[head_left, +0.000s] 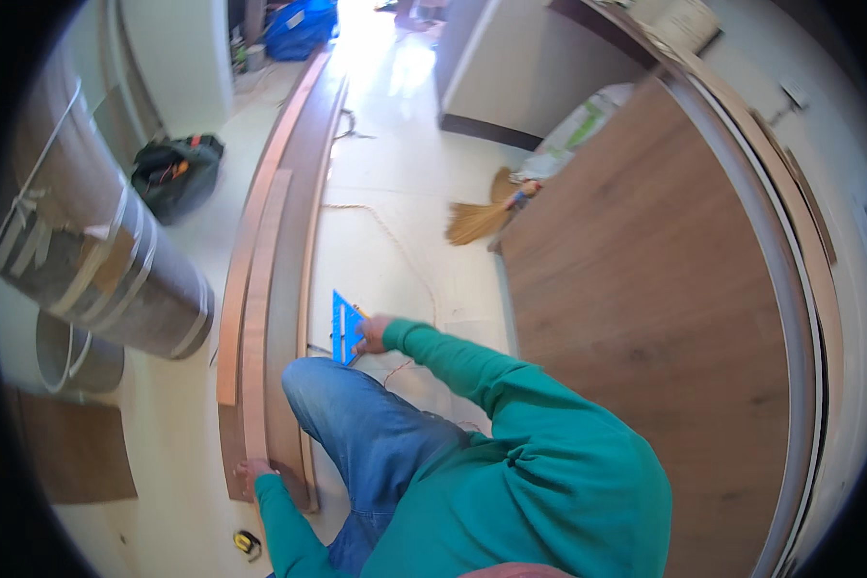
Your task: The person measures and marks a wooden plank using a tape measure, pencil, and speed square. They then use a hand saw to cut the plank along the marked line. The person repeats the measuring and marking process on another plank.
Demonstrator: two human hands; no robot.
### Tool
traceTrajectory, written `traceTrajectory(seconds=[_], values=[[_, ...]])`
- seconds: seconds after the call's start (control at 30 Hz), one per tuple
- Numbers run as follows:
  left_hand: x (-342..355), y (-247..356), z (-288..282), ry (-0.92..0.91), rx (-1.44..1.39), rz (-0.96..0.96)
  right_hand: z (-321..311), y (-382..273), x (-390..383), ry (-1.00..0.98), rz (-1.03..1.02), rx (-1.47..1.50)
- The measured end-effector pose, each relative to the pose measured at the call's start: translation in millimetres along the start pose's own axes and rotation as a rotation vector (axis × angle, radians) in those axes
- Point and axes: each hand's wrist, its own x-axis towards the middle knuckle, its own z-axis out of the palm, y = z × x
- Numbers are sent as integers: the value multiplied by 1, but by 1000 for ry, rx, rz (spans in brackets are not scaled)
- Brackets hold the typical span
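My right hand is closed on a blue triangular square, held just past my bent knee beside the boards. At the lower left, my left hand grips the near end of a narrow wooden strip; its fingers show only in part. The strip lies lengthwise on a long brown board. Along the board's left side runs another light wooden strip. A yellow and black tape measure rests on the floor close to my left hand.
Large tied rolls and a dark tool bag stand at the left. A straw broom lies by a big wooden panel on the right. A thin rope crosses the pale floor. A blue bag sits far off.
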Motion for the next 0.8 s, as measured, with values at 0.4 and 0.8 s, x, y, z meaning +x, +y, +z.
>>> traceTrajectory(seconds=[0.4,0.8], values=[[91,11,32,107,479,265,-529,-92,-373,1533,565,-541],[47,17,29,21,-190,19,-672,136,-670,882,1619,-659]])
